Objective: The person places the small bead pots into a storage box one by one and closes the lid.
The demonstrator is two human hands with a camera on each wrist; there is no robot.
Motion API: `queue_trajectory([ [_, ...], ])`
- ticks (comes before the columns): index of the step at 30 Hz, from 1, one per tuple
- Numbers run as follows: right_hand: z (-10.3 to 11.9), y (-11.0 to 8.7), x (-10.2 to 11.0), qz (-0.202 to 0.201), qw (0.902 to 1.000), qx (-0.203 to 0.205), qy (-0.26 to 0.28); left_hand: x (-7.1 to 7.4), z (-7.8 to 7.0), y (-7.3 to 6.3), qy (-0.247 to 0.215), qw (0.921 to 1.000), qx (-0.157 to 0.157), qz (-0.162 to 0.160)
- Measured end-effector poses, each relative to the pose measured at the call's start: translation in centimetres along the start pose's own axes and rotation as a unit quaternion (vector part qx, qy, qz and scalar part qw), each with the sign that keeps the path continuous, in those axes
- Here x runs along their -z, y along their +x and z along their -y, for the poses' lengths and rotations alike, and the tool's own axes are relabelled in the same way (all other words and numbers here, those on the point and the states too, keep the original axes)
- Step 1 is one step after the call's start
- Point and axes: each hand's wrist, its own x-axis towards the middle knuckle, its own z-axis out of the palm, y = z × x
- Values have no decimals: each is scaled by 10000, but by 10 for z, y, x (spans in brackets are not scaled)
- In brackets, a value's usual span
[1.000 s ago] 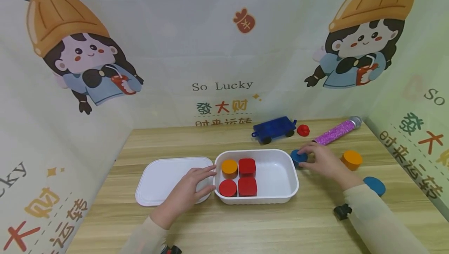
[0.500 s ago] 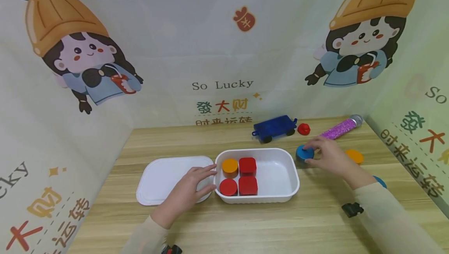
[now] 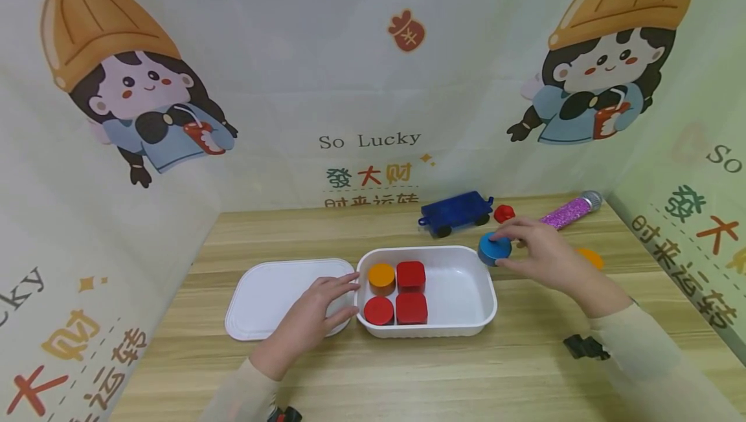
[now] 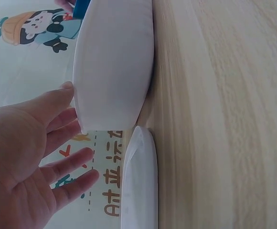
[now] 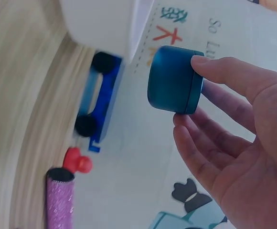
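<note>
Between the thumb and fingers of my right hand (image 3: 542, 254) a blue round tin with a lid (image 5: 174, 80) is pinched, held above the table just off the right end of a white container (image 3: 457, 330). Inside that container's left half stand an orange round tin (image 3: 381, 278), a red round tin (image 3: 379, 311), a red square tin (image 3: 410, 275) and another red square tin (image 3: 411, 309). My left hand (image 3: 311, 315) touches the container's left rim with its fingertips, fingers extended. In the left wrist view its thumb (image 4: 62, 90) meets the rim.
A white lid (image 3: 268, 299) lies left of the container, partly under the left hand. Behind are a blue toy wagon (image 3: 457, 211), a small red piece (image 3: 504, 213) and a glittery pink microphone (image 3: 568, 213). An orange round tin (image 3: 591, 258) shows past the right wrist.
My right hand has raised the blue tin off the table, drawing it right and then back left towards the container. The right forearm now hides another blue round object. My left hand stays put.
</note>
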Motion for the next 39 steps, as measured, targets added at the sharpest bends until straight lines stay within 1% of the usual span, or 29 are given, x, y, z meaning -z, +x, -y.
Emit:
queue_trajectory([
  [2,6,1,-1,68,10000,6,47,-1,0,0,2,10000,-23,2],
  [9,20,11,-12,202,9995,243,66,-1,1,0,57,9998,-149,-83],
  [15,28,23,-26,390,9984,406,-53,0,1,0,46,9998,-130,-118],
  [21,24,31,-48,714,9963,468,-121,-2,1,0,-9,9998,-171,-102],
  [26,18,35,-63,837,9941,683,-74,-4,0,1,-20,9998,-168,-75],
  [33,18,39,-76,983,9930,633,-152,-2,1,-1,48,9999,-108,-58],
  [36,19,42,-80,1041,9928,584,-138,0,0,-1,6,10000,-54,-41],
  [39,19,44,-83,1078,9928,503,-98,1,0,-1,-1,9999,-84,-60],
])
